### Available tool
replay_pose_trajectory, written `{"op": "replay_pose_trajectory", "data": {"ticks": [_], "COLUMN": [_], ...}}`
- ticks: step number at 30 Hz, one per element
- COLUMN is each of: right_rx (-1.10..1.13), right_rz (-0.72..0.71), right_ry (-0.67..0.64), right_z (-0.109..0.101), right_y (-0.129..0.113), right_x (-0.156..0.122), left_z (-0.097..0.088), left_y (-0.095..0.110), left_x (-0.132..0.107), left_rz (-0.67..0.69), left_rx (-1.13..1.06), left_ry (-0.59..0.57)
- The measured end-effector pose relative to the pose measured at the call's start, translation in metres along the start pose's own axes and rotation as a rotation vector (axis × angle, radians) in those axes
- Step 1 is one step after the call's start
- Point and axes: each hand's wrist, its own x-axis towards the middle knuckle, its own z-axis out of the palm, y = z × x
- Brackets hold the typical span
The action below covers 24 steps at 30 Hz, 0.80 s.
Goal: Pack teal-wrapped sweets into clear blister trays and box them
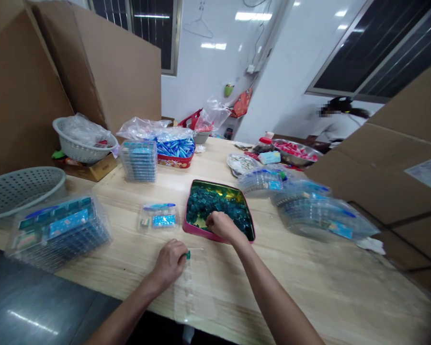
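Note:
My left hand (172,258) is closed in a pinch on a small green piece (188,255), at the far end of a clear plastic tray (192,292) with small compartments. My right hand (221,225) reaches over the near wall of a pink-rimmed tin (254,230) with a golden inside. Its fingers are drawn together down in the tin; whatever they hold is hidden. Many dark green pieces (215,201) lie heaped in the tin. Left of the tin rests a filled clear tray (177,225) with a blue pen-like stick and a blue patterned block.
Stacked filled trays stand at left (61,230), at the back (139,160) and, blurred, at right (319,211). Behind are a red box of blue sticks (175,148), a grey basket (25,191) and a metal bowl (296,151). Cardboard (125,72) flanks the table; a person (337,124) is beyond.

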Motion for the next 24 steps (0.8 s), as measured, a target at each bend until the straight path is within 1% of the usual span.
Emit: {"op": "replay_pose_trajectory", "data": {"ticks": [2,4,6,7,9,11,14,16,17,21,24], "right_rx": [0.033,0.054,0.143,0.233,0.493,0.751,0.984,1.049,1.065,1.113,1.209], "right_rz": [-0.024,-0.034,-0.027,-0.023,-0.026,-0.055,-0.100,-0.102,-0.099,-0.089,-0.072], "right_ry": [-0.018,-0.013,0.054,0.100,0.172,0.166,0.095,0.064,0.053,-0.001,-0.021], "right_z": [0.002,0.003,0.002,0.001,0.001,0.003,0.009,0.015,0.019,0.032,0.039], "right_y": [0.003,0.007,0.012,0.013,0.013,0.006,-0.013,-0.026,-0.031,-0.042,-0.046], "right_x": [0.005,0.004,-0.004,-0.009,-0.024,-0.041,-0.065,-0.076,-0.080,-0.085,-0.084], "left_z": [0.003,0.004,0.005,0.004,0.001,-0.002,-0.006,-0.006,-0.005,-0.005,-0.011], "left_y": [-0.001,-0.002,-0.002,0.000,0.005,0.013,0.026,0.030,0.031,0.029,0.027], "left_x": [-0.001,-0.003,-0.006,-0.006,-0.006,-0.004,0.004,0.008,0.010,0.008,0.006], "left_rz": [-0.008,-0.017,-0.044,-0.066,-0.126,-0.198,-0.281,-0.305,-0.314,-0.338,-0.338], "left_rx": [-0.019,-0.065,-0.127,-0.162,-0.243,-0.364,-0.659,-0.836,-0.880,-0.866,-0.869], "left_ry": [0.012,0.040,0.112,0.159,0.248,0.290,0.262,0.228,0.220,0.199,0.173]}}
